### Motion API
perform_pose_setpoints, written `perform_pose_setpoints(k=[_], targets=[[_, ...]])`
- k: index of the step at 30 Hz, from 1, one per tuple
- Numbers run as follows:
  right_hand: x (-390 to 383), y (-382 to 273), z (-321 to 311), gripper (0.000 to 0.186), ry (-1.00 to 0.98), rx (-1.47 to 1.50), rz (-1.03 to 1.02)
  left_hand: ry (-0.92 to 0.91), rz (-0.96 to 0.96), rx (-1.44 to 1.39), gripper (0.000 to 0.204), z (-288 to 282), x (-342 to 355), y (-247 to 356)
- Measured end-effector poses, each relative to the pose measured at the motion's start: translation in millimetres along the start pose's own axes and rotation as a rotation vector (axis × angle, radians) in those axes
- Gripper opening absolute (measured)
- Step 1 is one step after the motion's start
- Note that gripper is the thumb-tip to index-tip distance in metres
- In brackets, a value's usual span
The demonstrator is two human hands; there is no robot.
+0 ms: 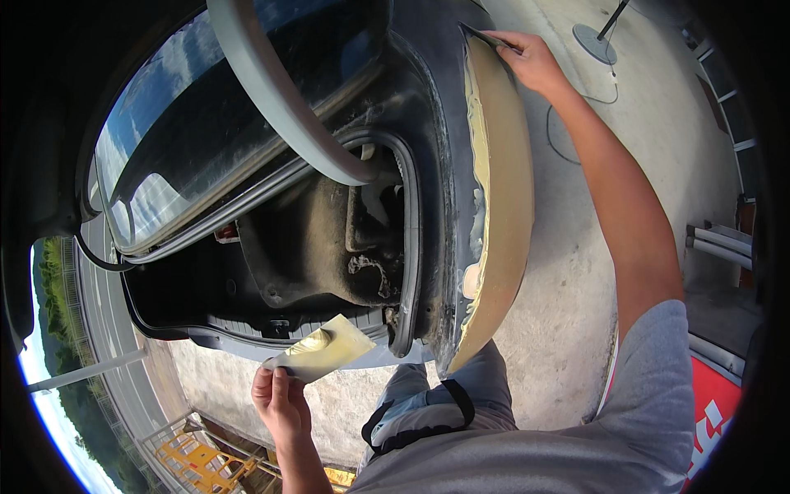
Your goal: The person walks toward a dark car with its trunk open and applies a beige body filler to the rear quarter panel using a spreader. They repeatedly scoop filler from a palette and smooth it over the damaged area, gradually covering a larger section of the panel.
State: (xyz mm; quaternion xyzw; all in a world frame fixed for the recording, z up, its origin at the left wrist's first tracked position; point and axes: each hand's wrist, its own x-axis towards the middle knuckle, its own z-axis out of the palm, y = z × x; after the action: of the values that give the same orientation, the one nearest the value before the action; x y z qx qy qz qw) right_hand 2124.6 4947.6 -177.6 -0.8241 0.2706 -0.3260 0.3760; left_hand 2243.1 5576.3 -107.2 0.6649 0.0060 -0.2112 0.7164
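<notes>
My left hand [284, 405] pinches the corner of a thin flat filler board [352, 339], smeared pale yellow, with a small mound of body filler [314, 341] on it. Away to the far right, my right hand [536, 62] grips a dark, thin spreader [477, 34] against the far end of the car's rear side panel. A long coat of tan-yellow filler [504, 193] covers that panel from far to near. Its left edge is a ragged, lighter ridge beside grey-black bodywork [440, 107]. The spreader's working edge is partly hidden by my fingers.
The open boot [313, 239] lies left of the panel, edged by a black rubber seal [411, 247]. A raised grey curved part [280, 99] arches above it. At the far right, a round stand base [594, 44] and a cable [553, 136] rest on the concrete.
</notes>
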Motion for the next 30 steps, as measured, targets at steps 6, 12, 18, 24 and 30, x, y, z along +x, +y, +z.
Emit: perform_pose_setpoints(k=[6,12,18,24,30], targets=[[-14,-4,0,0.034,-0.017,0.033,-0.057,-0.098,-0.014,-0.048,0.009,-8,5,-2],[-30,-7,2,0.034,-0.011,0.053,-0.121,-0.136,-0.012,-0.04,0.011,-10,7,-1],[-53,-20,6,0.033,0.001,0.043,-0.134,-0.134,-0.038,0.007,0.012,-10,6,4],[-78,-32,6,0.033,0.03,0.022,-0.167,-0.199,-0.019,-0.029,0.011,-14,6,4],[-107,-51,10,0.033,0.032,0.05,-0.151,-0.225,-0.014,-0.019,0.011,-20,4,4]])
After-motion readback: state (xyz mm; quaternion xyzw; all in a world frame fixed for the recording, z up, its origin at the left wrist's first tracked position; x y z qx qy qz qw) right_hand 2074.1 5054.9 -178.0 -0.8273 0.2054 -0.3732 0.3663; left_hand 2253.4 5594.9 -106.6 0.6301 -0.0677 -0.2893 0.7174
